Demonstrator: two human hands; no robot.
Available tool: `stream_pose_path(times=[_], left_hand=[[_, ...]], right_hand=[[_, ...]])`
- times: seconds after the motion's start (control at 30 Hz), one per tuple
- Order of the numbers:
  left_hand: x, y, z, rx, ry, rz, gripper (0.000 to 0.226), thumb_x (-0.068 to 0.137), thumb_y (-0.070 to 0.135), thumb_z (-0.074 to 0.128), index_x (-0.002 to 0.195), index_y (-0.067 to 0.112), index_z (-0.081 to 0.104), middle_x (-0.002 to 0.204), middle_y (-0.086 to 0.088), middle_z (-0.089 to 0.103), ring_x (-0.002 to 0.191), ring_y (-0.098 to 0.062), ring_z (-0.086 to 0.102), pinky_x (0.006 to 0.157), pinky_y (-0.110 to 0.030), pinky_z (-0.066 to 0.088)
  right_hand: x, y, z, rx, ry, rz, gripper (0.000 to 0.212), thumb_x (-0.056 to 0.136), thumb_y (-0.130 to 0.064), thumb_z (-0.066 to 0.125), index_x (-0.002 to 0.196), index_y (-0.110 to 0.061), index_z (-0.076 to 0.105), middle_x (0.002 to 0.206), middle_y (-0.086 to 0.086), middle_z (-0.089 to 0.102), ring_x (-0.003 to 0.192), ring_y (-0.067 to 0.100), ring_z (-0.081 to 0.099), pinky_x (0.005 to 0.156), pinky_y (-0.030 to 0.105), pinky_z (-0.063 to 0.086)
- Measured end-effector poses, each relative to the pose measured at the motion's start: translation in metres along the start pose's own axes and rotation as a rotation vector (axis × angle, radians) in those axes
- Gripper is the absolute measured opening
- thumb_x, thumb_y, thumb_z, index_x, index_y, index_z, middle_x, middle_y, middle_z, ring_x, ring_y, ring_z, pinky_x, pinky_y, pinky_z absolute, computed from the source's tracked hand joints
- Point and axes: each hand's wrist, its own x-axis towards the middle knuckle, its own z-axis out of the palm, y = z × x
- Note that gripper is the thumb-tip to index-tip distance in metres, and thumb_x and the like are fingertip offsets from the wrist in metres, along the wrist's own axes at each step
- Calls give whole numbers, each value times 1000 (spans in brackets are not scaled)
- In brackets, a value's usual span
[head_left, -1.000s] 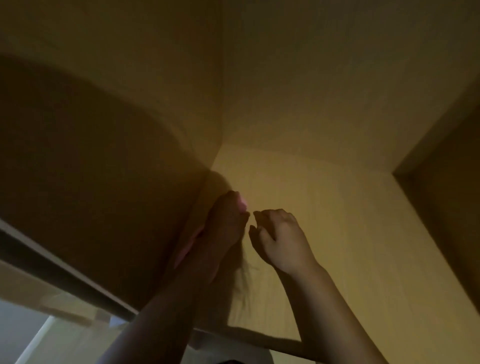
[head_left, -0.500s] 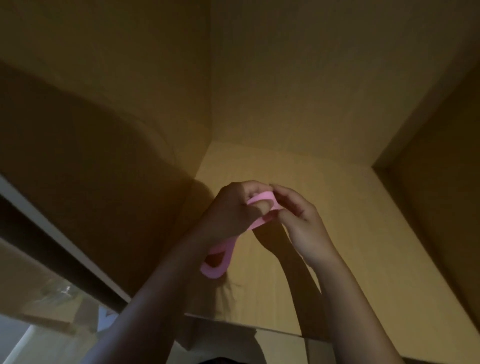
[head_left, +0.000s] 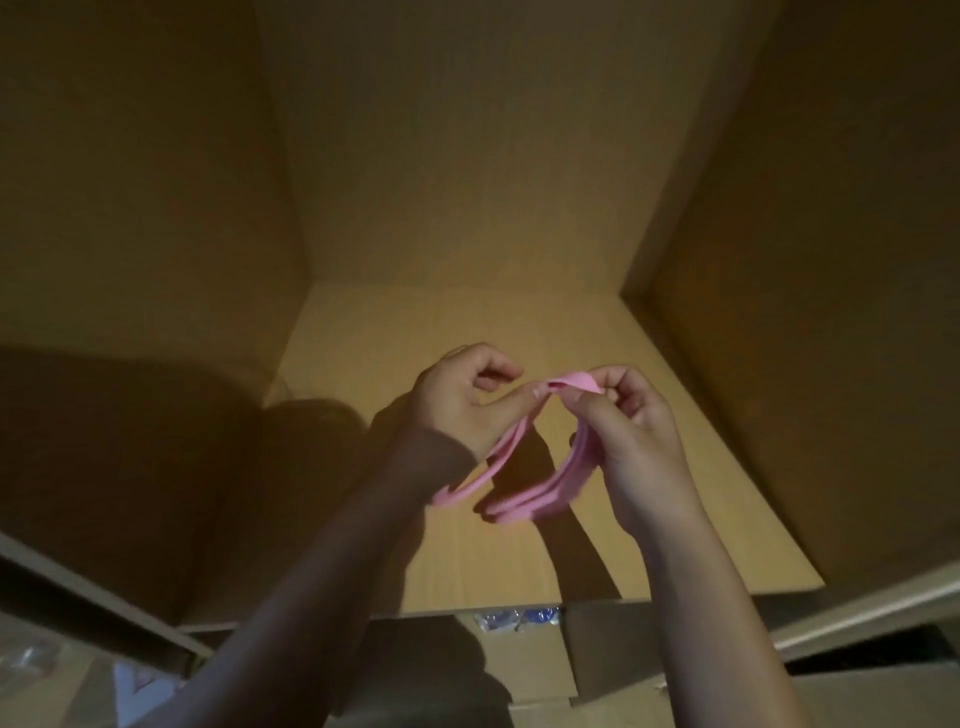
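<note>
While both hands are raised above the wooden shelf board (head_left: 467, 332), the right hand (head_left: 639, 441) pinches the top of a pink looped band (head_left: 519, 501) with thumb and curled fingers. The left hand (head_left: 462, 400) seems to pinch the other strand, though the dim light blurs this, and the loops hang just over the board

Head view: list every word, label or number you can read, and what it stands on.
No text can be read.
The pink band, pinched by the left hand and right hand, shows no print.
The blue-and-white packet below the shelf edge: too blurred to read.
</note>
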Motion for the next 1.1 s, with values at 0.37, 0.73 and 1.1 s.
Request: stream_pose_path(times=[0.37, 0.73, 1.1], left_hand=[[-41, 65, 111, 12, -432, -176, 54, 91, 49, 42, 56, 14, 65, 52, 2, 62, 41, -4, 51, 48, -20, 39], [-133, 108, 252, -419, -556, -301, 16, 87, 23, 55, 87, 10, 64, 83, -12, 70, 85, -27, 67, 86, -42, 51], [-218, 141, 377, -287, -781, -182, 1, 85, 18, 64, 86, 17, 64, 81, 1, 70, 69, -8, 66, 58, -19, 52]], right_hand=[[-60, -9, -101, -36, 296, -17, 7, 84, -12, 62, 87, -8, 58, 67, -1, 59, 53, 1, 54, 52, 13, 43], [-163, -11, -234, -31, 501, 75, 14, 81, -7, 66, 84, -13, 54, 54, -4, 63, 51, 13, 60, 50, 24, 45], [-265, 3, -349, -305, 780, 145, 23, 82, -8, 62, 72, -16, 44, 70, 10, 59, 56, 15, 55, 48, 24, 44]])
